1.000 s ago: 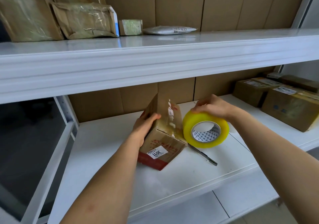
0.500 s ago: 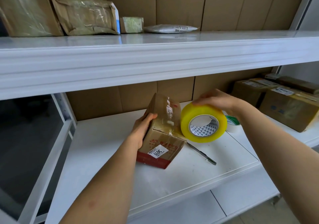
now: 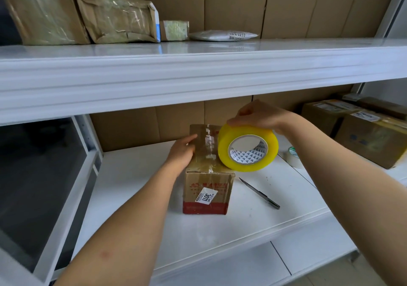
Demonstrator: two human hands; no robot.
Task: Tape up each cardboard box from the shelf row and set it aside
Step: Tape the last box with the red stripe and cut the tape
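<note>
Item: small cardboard box point(image 3: 207, 175) with a white 3011 sticker on its near face, standing at the centre of the frame on the lower white shelf point(image 3: 136, 197), its top already glossy with tape. Left hand point(image 3: 181, 153): fingers laid flat against the box's left top edge, steadying it. Right hand point(image 3: 262, 117): curled over the top of a yellow roll of packing tape point(image 3: 247, 148), held on edge against the box's right top corner. Whether a strip runs from roll to box cannot be told. Nearby: a utility knife point(image 3: 259, 194) lying just right of the box, a small white tape roll point(image 3: 294, 156) at mid-right, taped boxes point(image 3: 372, 135) at far right. Risks, as judged: the light box could tip or skid if the roll pulls harder than the flat palm resists; tape may crease or stick to itself; a sweeping forearm could catch the knife.
</note>
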